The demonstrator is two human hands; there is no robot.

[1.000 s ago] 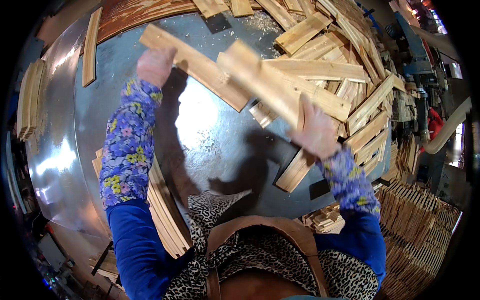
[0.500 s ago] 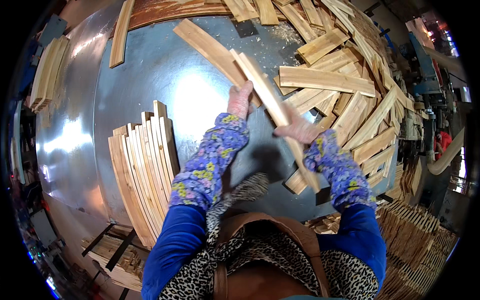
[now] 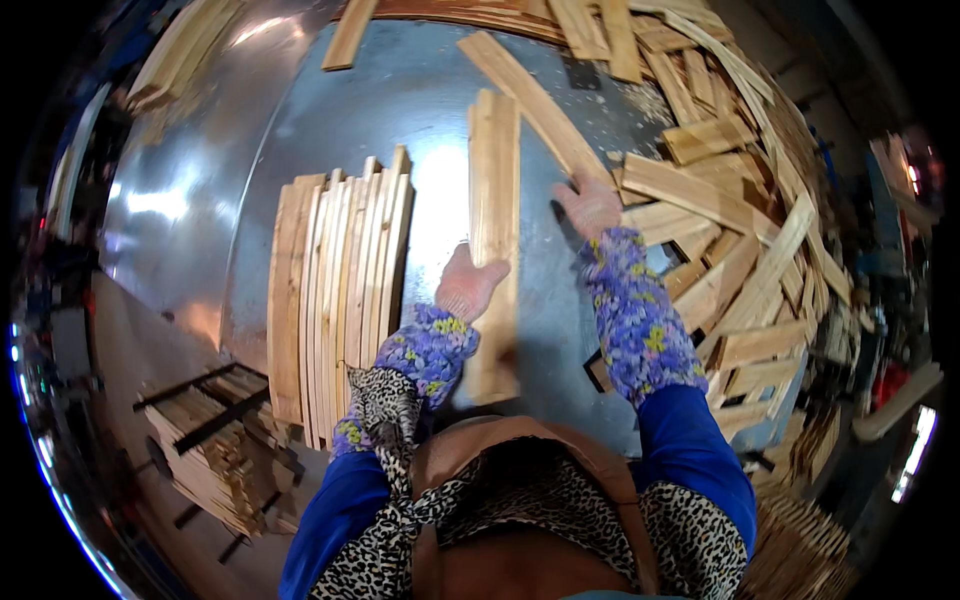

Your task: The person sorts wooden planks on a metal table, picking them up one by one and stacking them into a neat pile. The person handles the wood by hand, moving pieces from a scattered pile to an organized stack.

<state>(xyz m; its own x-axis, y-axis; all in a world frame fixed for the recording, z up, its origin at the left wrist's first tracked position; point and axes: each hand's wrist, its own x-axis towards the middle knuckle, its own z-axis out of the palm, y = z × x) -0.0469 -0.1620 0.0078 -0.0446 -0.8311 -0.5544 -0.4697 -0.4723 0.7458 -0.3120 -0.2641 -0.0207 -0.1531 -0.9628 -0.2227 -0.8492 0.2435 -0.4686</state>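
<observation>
My left hand is at the left edge of an upright-lying wooden board, its thumb laid over the top face. At least two boards seem to be layered there, their far ends slightly uneven. My right hand touches the near end of a slanting wooden slat, thumb spread away from the fingers; the fingertips are partly hard to make out. Left of my left hand, a row of boards stands side by side on the metal table.
A jumbled heap of wooden slats covers the table's right side. Another board lies at the far edge, and a bundle of boards sits far left. Stacked wood is below the table's left front, with more at lower right.
The board has come left and turned to point straight away from me, with my left hand on its edge. My right hand has left it for the slanting slat. The view has shifted too.
</observation>
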